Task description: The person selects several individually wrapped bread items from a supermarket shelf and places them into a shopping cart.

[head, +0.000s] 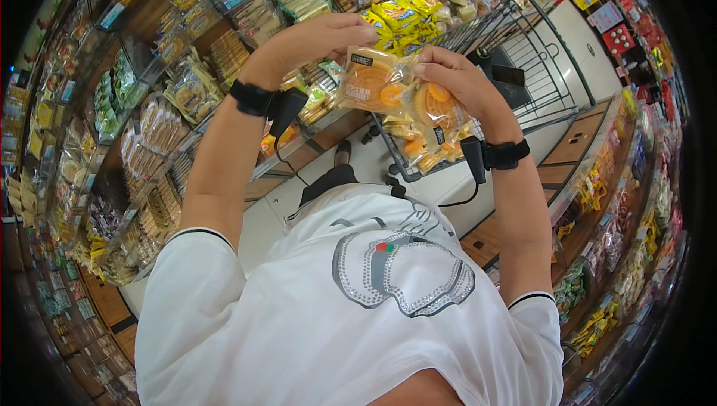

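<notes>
Two joined clear packets of round golden biscuits (369, 84) hang in front of me over the near end of a wire shopping cart (543, 70). My right hand (462, 78) pinches them at the seam between the packets. My left hand (330, 36) is at the upper left edge of the left packet, fingers bent; whether it grips the film is partly hidden. Below them, more packets with yellow and orange wrapping (417, 145) lie at the cart's near end. A dark phone-like device (508, 75) rests on a black surface at the cart.
Bins of wrapped biscuits (229, 58) line the left side. Yellow snack bags (406, 16) are piled beyond my hands. Shelves of bagged sweets (594, 187) curve along the right. Pale floor tiles (263, 238) show below, with a dark shoe (343, 154) near the cart's wheels.
</notes>
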